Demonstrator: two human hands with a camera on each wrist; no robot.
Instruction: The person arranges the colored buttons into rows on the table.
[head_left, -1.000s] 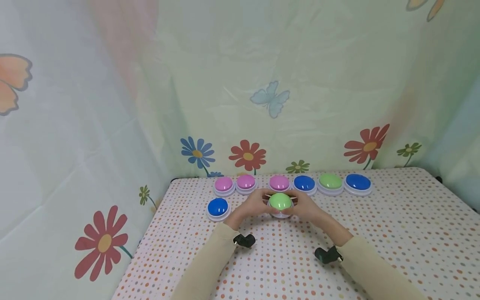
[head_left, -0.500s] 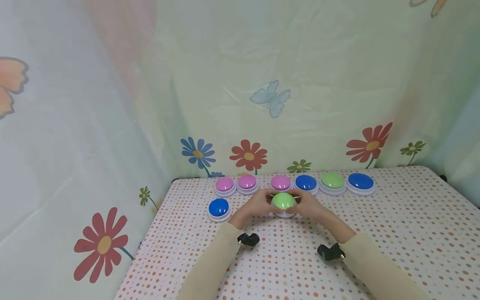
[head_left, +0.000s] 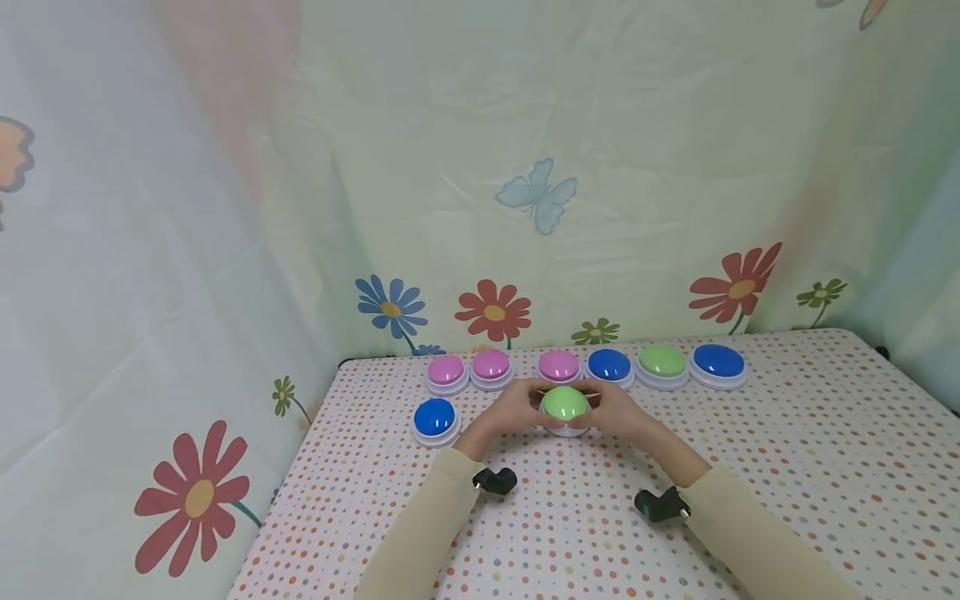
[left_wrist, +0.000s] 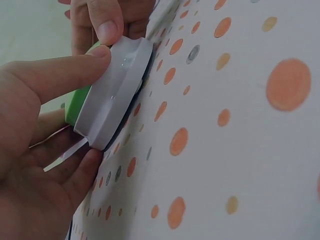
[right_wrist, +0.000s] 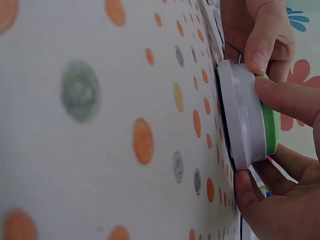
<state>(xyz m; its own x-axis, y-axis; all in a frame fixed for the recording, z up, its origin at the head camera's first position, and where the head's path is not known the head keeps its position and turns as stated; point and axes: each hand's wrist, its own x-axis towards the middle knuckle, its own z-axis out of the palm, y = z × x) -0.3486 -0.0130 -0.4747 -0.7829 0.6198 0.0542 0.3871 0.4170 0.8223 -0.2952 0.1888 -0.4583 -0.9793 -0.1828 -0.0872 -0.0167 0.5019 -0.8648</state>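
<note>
Green push button [head_left: 566,403] grasped from both sides

Seen from the head, the left hand [head_left: 517,407] and right hand [head_left: 611,408] close round the flanks of the green push button, each grip curled about it, dome facing up. It is near the middle of the desk [head_left: 570,533], which wears a dotted white cover, just in front of the third pink button [head_left: 558,364]. From left, the back row runs leftmost pink button [head_left: 446,369], second pink button [head_left: 491,364], that third one, middle blue button [head_left: 609,364], back green button [head_left: 662,361] and right-hand blue button [head_left: 717,361]. Nearer the person, a front blue button [head_left: 434,417] stands left of the left hand.

From the left wrist, the left thumb [left_wrist: 70,72] lies along the top edge of the white base [left_wrist: 107,95], near the right thumb [left_wrist: 106,25]; fingers support the far side.

From the right wrist, the right thumb presses the rim where base meets dome. Whether the base sits flush on the cover cannot be told.
</note>
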